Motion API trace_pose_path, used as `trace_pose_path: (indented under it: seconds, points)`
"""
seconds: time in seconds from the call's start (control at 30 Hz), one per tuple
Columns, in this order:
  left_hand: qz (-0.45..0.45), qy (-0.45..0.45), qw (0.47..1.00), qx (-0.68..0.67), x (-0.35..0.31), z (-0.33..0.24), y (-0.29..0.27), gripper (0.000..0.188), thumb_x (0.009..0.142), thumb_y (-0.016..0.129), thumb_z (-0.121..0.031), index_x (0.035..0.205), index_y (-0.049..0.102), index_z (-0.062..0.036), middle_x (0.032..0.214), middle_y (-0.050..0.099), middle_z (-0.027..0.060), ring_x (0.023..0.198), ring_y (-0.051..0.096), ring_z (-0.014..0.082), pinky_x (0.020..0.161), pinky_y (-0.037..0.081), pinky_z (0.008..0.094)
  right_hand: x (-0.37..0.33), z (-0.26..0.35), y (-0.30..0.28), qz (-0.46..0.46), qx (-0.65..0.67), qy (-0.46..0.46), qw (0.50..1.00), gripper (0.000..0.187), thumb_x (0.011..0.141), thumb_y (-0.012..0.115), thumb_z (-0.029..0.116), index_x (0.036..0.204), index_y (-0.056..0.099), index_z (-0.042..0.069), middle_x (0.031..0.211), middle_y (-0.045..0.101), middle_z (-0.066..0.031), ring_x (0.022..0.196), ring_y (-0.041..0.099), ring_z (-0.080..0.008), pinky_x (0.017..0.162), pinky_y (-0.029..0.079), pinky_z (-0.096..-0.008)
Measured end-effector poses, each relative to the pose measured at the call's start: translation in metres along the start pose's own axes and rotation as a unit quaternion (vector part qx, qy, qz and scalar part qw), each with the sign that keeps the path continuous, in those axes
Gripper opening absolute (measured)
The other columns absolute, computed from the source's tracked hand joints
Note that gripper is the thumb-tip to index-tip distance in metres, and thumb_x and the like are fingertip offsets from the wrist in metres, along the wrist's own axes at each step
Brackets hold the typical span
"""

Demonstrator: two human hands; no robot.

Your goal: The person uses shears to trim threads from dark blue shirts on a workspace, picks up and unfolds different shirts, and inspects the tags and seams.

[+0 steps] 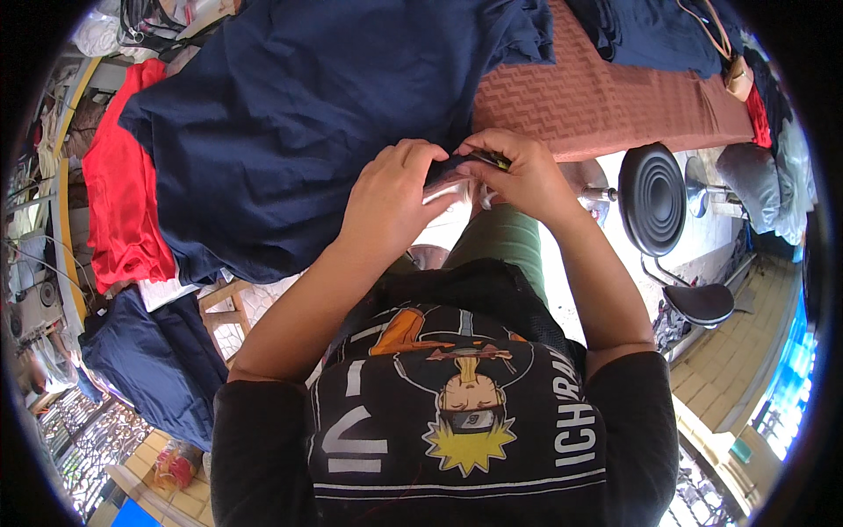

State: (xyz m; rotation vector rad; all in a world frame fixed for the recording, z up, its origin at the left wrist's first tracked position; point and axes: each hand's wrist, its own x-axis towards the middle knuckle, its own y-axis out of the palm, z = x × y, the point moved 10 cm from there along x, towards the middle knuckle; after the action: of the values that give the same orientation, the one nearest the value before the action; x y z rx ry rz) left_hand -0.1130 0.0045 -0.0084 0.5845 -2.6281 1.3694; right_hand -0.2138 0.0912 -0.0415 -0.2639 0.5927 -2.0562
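A large navy blue garment [290,114] lies spread over the table in front of me, its near edge hanging over the side. My left hand [391,193] rests at that edge, fingers curled over the cloth and the thumb below it. Close by on the right, my right hand [522,171] pinches the edge of the same cloth between thumb and fingertips. Tucked in its palm is a small black and yellow tool [492,159], mostly covered by the fingers; its exact kind cannot be made out.
A brown patterned cloth [606,97] covers the table to the right, with more dark clothing [650,35] on it. Red shiny fabric [127,193] hangs at the left, above a navy pile [162,360]. A round black stool [652,200] and clear plastic bags [786,180] are at the right.
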Motion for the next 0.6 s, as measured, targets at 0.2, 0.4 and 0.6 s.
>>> trace_pose_path:
  seconds: [0.2,0.4,0.6]
  points:
    - [-0.028,-0.05,0.994,-0.09,0.007,0.017,0.001,0.02,0.081,0.072,-0.018,0.094,0.068,-0.0034,0.085,0.069,0.0065,0.075,0.066,0.0202,0.068,0.051,0.029,0.001,-0.002,-0.004,-0.011,0.038,0.046,0.998,0.019,0.083,0.073,0.009,0.1,0.068,0.002,0.082,0.065,-0.0011,0.075,0.06,-0.0081,0.065,0.049,-0.0235]
    - [0.111,-0.18,0.96,-0.185,0.01,0.035,0.017,0.02,0.088,0.067,-0.02,0.096,0.069,-0.0017,0.079,0.07,0.0061,0.071,0.064,0.0099,0.066,0.049,0.0256,-0.001,0.002,-0.009,0.008,0.04,-0.011,0.999,0.022,0.082,0.072,0.013,0.101,0.069,0.003,0.093,0.069,-0.0109,0.083,0.068,-0.0209,0.074,0.051,-0.0305]
    - [0.14,-0.181,0.939,-0.256,0.01,0.041,0.027,0.022,0.09,0.066,-0.02,0.099,0.068,0.0001,0.083,0.07,0.0052,0.076,0.063,0.009,0.07,0.05,0.0249,-0.004,0.028,-0.017,0.044,-0.092,-0.059,0.993,0.033,0.081,0.072,0.024,0.107,0.064,0.005,0.092,0.067,-0.0124,0.083,0.066,-0.0275,0.073,0.05,-0.0354]
